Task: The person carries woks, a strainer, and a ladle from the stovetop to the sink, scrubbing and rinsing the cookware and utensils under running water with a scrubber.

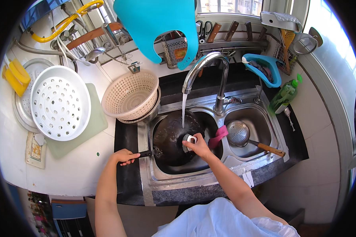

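A dark wok point(172, 133) lies in the left basin of a steel double sink. My left hand point(126, 157) grips its black handle point(145, 153) over the sink's left edge. In my right hand point(199, 145) is a scrub brush point(190, 142) with a white handle, held at the wok's inner surface. Water runs from the curved chrome faucet point(206, 60) into the wok, just above the brush. A pink cloth point(218, 137) hangs over the divider between the basins, right of my right hand.
In the right basin rests a skimmer point(238, 132) with a wooden handle. A green soap bottle point(284, 96) and a blue strainer basket point(265, 69) stand behind it. Stacked beige colanders point(130, 94) sit left of the faucet; a white steamer tray point(60, 103) is farther left. A turquoise bib point(163, 17) hangs above.
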Tool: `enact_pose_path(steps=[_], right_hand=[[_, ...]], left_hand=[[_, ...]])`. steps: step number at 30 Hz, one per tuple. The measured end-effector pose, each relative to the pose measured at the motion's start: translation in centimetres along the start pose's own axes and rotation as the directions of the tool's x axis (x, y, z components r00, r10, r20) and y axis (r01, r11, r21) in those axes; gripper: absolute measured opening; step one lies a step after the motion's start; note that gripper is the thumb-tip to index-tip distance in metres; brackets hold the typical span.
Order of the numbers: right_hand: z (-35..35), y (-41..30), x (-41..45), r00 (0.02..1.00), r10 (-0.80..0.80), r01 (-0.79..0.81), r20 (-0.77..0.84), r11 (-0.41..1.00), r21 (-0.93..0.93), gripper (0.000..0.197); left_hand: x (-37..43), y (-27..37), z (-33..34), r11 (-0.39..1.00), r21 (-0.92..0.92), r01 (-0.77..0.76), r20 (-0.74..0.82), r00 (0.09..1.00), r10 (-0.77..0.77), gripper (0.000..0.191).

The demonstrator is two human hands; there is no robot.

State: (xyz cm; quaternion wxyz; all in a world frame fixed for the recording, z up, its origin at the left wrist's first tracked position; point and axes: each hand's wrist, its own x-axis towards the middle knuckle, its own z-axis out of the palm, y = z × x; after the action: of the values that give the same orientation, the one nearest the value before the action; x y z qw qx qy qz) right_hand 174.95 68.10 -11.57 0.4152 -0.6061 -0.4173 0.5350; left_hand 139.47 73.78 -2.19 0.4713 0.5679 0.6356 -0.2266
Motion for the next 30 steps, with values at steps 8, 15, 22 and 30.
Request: enact_pose_path(steps=[8,15,22,30], right_hand=[[-1.7,-3.7,2.0,0.992,0.007,-0.075,0.128,0.843,0.533,0.044],[-0.8,-7.1,5.2,0.932,-0.241,0.005,0.271,0.756,0.655,0.049],[-1.8,-9.3,3.9,0.892,-0.256,-0.131,0.372,0.642,0.756,0.047],[-1.2,-11.8,4.3,0.948,-0.133,-0.105,0.289,0.725,0.68,0.042]], left_hand=[[1.3,-1.4,0.9,0.963,0.266,0.045,-0.39,0.918,0.065,0.065],[2.5,-2.5,2.5,0.944,0.321,0.08,-0.515,0.851,0.104,0.074],[2.1,-2.1,3.2,0.953,0.297,0.059,-0.469,0.878,0.092,0.073],[2.4,-2.8,4.2,0.954,0.299,0.02,-0.538,0.829,0.151,0.066]])
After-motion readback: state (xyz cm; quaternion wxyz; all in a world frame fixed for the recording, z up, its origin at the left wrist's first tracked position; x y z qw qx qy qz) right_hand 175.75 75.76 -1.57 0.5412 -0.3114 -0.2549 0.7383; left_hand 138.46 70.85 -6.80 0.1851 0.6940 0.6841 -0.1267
